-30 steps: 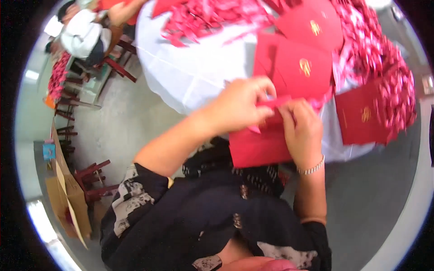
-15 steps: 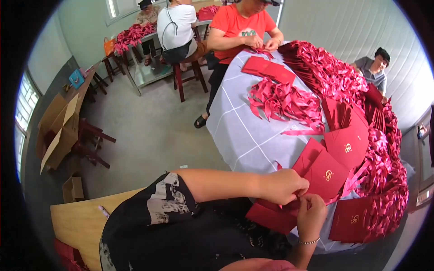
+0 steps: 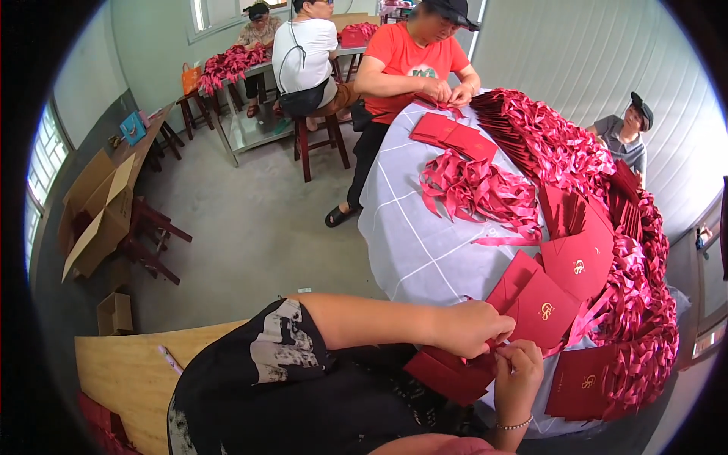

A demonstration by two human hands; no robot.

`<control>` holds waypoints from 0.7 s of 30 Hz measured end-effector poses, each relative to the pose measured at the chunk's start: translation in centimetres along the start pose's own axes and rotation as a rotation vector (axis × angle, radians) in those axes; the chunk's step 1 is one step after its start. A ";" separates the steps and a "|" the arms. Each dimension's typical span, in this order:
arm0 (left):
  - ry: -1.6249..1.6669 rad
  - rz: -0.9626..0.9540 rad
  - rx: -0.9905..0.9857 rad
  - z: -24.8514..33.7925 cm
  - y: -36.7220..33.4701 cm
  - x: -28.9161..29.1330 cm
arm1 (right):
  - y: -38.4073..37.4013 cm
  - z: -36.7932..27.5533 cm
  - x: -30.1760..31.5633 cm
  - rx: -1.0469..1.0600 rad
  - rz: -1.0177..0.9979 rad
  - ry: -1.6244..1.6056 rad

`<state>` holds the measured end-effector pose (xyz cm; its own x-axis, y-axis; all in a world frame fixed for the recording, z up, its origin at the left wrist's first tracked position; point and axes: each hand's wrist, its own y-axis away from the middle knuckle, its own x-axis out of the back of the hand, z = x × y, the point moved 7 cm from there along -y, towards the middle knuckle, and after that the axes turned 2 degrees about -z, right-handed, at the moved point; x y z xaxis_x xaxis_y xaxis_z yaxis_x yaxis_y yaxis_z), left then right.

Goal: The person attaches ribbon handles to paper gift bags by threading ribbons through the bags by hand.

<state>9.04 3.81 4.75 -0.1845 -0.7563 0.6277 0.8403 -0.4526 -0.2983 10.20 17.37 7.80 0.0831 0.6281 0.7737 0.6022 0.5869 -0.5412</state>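
In front of my body, my left hand [image 3: 474, 327] and my right hand [image 3: 518, 379] meet with closed fingertips over a flat red paper envelope [image 3: 449, 375]. Both pinch at its edge, where a thin red ribbon seems to lie, mostly hidden by the fingers. A beaded bracelet circles my right wrist. Just beyond the hands lie red envelopes with a gold emblem [image 3: 542, 309], overlapping on the table. Another such stack [image 3: 582, 381] rests right of my right hand.
A round table [image 3: 406, 227] with a pale cloth carries loose red ribbons [image 3: 478, 189] and a long heap of ribboned envelopes [image 3: 542, 136]. A person in red [image 3: 413, 68] works across it; another person [image 3: 626, 129] is at the far right. Left are an open carton [image 3: 102, 216] and a wooden board [image 3: 121, 371].
The view has shifted slightly. My hands stay close together at the envelope's edge, and the right fingers have moved a little. The person in grey at the right has raised their head.
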 end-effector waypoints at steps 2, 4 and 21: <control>-0.012 -0.020 -0.022 0.1 -0.1 -0.4 | 0.5 1.9 -1.0 -0.169 -0.094 -0.271; -0.013 -0.030 -0.059 0.3 -0.3 -0.5 | 0.4 1.9 -0.9 -0.234 -0.128 -0.330; -0.002 -0.098 -0.150 1.5 -0.4 -0.3 | -0.3 3.3 -1.0 -0.257 -0.290 -0.308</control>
<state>9.50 4.96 5.82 -0.2607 -0.7038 0.6608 0.7326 -0.5900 -0.3394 7.29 18.29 6.10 -0.3323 0.6019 0.7261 0.7455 0.6393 -0.1887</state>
